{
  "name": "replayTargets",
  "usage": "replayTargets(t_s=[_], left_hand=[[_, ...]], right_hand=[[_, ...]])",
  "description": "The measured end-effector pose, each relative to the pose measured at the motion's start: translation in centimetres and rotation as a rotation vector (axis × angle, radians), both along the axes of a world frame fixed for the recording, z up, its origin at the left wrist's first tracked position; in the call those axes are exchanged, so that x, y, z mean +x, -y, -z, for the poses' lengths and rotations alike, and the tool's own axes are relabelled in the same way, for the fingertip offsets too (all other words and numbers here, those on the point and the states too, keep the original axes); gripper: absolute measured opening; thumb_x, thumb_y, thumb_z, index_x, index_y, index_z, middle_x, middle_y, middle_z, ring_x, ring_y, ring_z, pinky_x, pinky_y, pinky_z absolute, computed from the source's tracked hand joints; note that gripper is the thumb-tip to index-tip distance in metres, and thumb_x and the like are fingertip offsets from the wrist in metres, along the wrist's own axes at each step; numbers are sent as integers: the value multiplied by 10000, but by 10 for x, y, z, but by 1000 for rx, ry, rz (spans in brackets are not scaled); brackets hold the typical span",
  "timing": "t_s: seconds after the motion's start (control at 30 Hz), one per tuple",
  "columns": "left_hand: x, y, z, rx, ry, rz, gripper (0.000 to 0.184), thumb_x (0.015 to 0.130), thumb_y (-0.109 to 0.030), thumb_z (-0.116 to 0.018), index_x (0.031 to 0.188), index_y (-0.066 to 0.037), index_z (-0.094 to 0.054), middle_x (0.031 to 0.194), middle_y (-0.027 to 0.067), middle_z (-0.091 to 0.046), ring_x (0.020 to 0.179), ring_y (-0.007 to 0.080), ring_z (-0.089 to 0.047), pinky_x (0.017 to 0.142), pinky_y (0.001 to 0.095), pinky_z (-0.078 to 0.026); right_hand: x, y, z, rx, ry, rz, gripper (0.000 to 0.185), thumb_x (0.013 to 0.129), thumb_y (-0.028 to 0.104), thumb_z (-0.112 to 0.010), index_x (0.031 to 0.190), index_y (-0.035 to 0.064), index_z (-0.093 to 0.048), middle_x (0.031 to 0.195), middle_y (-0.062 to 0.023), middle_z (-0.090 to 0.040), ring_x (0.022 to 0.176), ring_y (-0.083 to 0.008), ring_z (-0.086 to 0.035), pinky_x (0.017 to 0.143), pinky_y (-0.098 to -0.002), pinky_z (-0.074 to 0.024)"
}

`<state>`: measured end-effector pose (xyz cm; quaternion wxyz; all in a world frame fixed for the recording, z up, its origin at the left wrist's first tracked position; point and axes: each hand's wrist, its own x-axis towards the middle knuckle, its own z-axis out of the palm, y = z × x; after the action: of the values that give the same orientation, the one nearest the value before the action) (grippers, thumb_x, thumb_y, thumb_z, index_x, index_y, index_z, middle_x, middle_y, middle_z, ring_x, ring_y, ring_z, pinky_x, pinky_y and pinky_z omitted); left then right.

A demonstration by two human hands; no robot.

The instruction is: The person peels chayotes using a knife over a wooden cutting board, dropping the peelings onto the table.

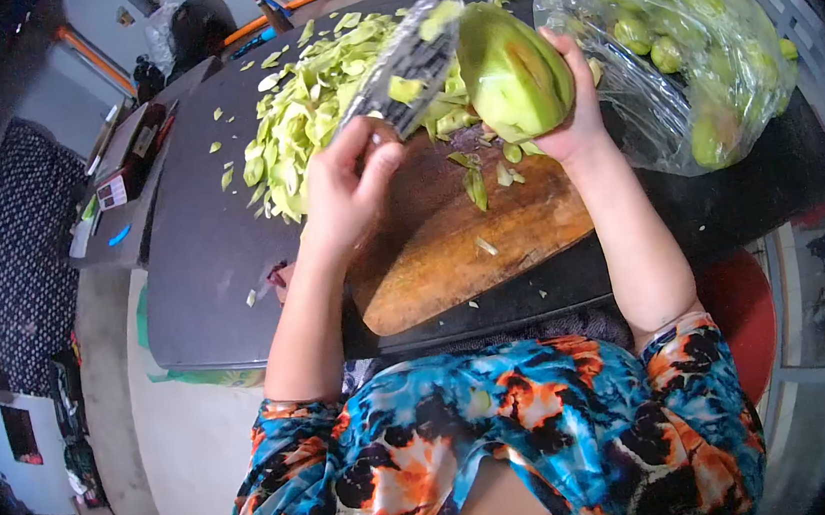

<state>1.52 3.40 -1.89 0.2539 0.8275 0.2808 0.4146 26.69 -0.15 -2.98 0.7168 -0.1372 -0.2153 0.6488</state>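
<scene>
My left hand (347,186) is closed round the handle of a broad-bladed knife (410,69), its blade angled up to the right. Green slivers cling to the blade, which is slightly blurred. In my right hand (579,117) sits a large green fruit, seemingly an unripe mango (506,72), gripped from its right side with the fingers partly hidden behind it. A cut face on the fruit shows a brownish-yellow patch. The blade is close to the fruit's left side; whether they touch I cannot tell. Below both hands lies a wooden cutting board (463,257) with scattered green scraps.
A heap of green slices (308,123) spreads over the dark table (201,250) left of the board. On the right, a clear plastic bag (619,120) holds several green fruits (665,55). A red stool (746,323) stands beneath the table's right side.
</scene>
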Motion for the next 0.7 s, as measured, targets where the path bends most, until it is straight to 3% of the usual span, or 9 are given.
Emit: replayTargets(t_s=[0.03,0.07,0.2,0.4,0.43,0.5,0.53,0.57,0.7], left_hand=[[0,6,-4,15,-63,-3,260,860,-249,-662,842,-20,-542,631,48,-414,610,108,-395,557,275,-374],[2,7,-1,2,-42,16,271,859,-254,-665,827,-20,-532,627,55,-411,599,118,-389,550,281,-374],[3,-1,11,-99,10,20,315,849,-282,-679,795,-21,-512,619,72,-421,582,139,-389,543,290,-378],[4,7,7,30,-40,140,297,832,-279,-695,806,-26,-542,624,85,-469,557,195,-428,544,298,-397],[5,12,1,82,-159,162,279,813,-275,-714,828,-34,-574,650,95,-538,578,238,-523,557,319,-435],[14,16,9,154,-133,272,352,829,-343,-701,834,-15,-575,719,65,-579,649,192,-584,613,291,-456],[16,18,7,122,-194,326,350,795,-319,-735,897,-10,-605,775,93,-633,723,242,-645,661,310,-492],[18,23,3,197,-262,309,346,774,-281,-754,943,-11,-617,810,107,-651,743,261,-655,673,324,-504],[21,23,3,252,-307,338,382,748,-291,-768,962,-12,-621,821,123,-656,742,293,-655,659,344,-511]], right_hand=[[-2,-1,0,-27,-8,27,533,917,468,-383,1211,62,-564,1126,-135,-624,989,-322,-627,816,-505,-533],[-8,0,-3,-121,26,126,495,928,448,-372,1223,97,-558,1188,-102,-600,1134,-280,-556,950,-533,-444],[-6,-4,1,-193,7,136,503,936,468,-352,1269,132,-523,1281,-90,-536,1196,-282,-504,975,-541,-411],[-8,2,-3,-188,32,53,531,932,537,-374,1234,139,-555,1226,-68,-580,1160,-268,-536,952,-498,-436],[-8,-4,2,-78,-36,6,597,902,595,-416,1232,117,-554,1206,-96,-591,1116,-274,-564,940,-496,-450],[-12,-3,4,15,24,-52,646,881,617,-447,1237,87,-543,1209,-129,-584,1100,-274,-572,949,-494,-451],[-14,-1,1,-13,-69,-123,664,888,614,-440,1242,60,-529,1209,-153,-578,1105,-287,-566,967,-487,-447],[-17,10,-1,-69,-67,-155,709,877,625,-464,1292,52,-498,1235,-226,-552,1120,-348,-554,986,-496,-434],[-25,14,-8,-134,-102,-151,693,869,606,-499,1272,43,-508,1166,-240,-582,1058,-340,-592,930,-474,-485]])
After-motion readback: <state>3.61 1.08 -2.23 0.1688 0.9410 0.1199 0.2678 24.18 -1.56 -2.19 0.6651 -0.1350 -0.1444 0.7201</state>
